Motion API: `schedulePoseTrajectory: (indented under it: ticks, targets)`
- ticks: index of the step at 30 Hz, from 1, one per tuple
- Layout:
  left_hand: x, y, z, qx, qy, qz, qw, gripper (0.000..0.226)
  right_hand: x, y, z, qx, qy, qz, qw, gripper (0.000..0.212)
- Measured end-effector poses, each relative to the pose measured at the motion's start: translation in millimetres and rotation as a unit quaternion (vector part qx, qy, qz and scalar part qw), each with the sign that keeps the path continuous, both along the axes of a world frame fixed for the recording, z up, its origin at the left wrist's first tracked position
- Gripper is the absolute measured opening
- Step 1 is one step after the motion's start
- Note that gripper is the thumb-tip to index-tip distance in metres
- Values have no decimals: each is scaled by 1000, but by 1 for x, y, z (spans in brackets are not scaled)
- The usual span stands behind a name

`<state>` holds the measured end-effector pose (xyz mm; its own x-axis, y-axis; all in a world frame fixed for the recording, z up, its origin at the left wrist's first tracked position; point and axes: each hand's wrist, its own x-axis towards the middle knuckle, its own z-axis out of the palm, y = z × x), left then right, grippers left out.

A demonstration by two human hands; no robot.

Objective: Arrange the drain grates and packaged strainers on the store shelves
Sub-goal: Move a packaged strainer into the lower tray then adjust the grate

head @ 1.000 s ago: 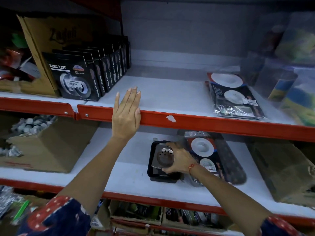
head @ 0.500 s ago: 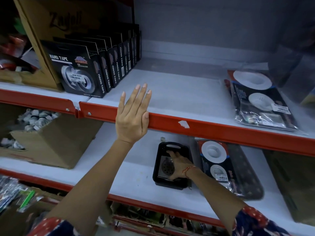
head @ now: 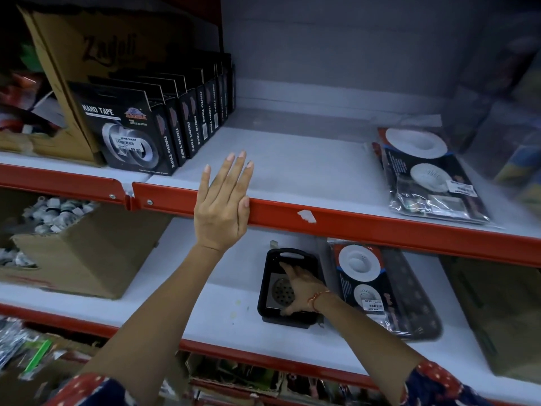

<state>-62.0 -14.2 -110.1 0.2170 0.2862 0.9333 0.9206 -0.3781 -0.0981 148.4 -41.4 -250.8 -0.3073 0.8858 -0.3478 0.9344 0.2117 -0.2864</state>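
A square metal drain grate (head: 281, 291) with a round perforated centre lies inside a black plastic tray (head: 265, 288) on the lower shelf. My right hand (head: 301, 288) rests on the grate's right side, fingers spread, thumb at its near edge. My left hand (head: 224, 206) lies flat and open against the red front edge (head: 351, 227) of the upper shelf. A packaged strainer set (head: 363, 273) lies right of the tray, on top of a long black perforated grate (head: 415, 303). Another stack of packaged strainers (head: 424, 171) sits at the upper shelf's right.
A row of black nano tape boxes (head: 131, 130) stands at the upper shelf's left, beside a cardboard carton. On the lower shelf there is an open cardboard box (head: 87, 253) of small fittings at the left and a brown box (head: 497, 312) at the right.
My right hand lowered the drain grate into the black tray and has slid to the right, uncovering it. My left hand has stayed on the shelf edge.
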Motion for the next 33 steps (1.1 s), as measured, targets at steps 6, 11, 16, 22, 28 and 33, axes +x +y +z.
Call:
schedulePoseTrajectory:
  ticks: [6, 11, 16, 22, 28, 33]
  targets:
    - [0, -18, 11, -63, 6, -10, 998, 47, 11, -32, 50, 81, 80, -26, 993, 93]
    - [8, -46, 30, -188, -23, -5, 982, 46, 25, -79, 116, 145, 119, -20, 982, 58]
    - [25, -64, 55, -267, -69, -58, 960, 43, 33, -114, 184, 236, 148, -17, 960, 32]
    - [76, -65, 100, -313, -125, -118, 934, 35, 60, -127, 256, 331, 259, -38, 907, 16]
    - [131, -41, 129, -465, -292, -195, 813, 25, 127, -92, 291, 407, 274, -218, 843, 11]
    - [180, -13, 130, -568, -415, -231, 672, 22, 186, -53, 291, 327, 291, -391, 810, 21]
